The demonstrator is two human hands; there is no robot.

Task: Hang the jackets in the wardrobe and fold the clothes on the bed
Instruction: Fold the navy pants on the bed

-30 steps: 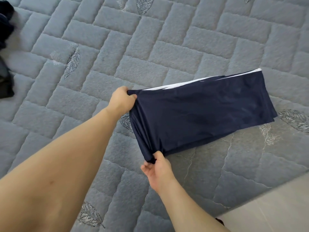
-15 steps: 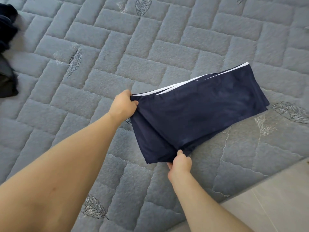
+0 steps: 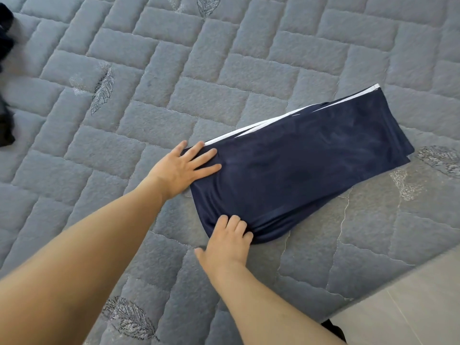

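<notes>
The left hand point(image 3: 183, 168) lies flat with fingers spread and straight, pressing on the near-left corner of the folded navy-blue satin garment with white side stripes point(image 3: 306, 165). The right hand point(image 3: 227, 241) rests at the garment's rounded near edge, its fingers bent over the fold and pushing into the cloth, thumb stretched out to the side on the bed; whether it pinches fabric underneath cannot be told.

The garment lies flat on the grey quilted bed cover with stitched leaf motifs point(image 3: 174, 70), running from the hands away to the right. Its white stripes line the far long edge, and layered hems show at the far right end.

Beyond the garment's far edge the cover stretches wide and bare toward the top of the view. The bed's edge point(image 3: 373, 305) runs diagonally just right of the right forearm, with pale tiled floor point(image 3: 410, 307) below it. Dark crumpled clothing point(image 3: 6, 115) sits at the far left border, well apart from the hands.
</notes>
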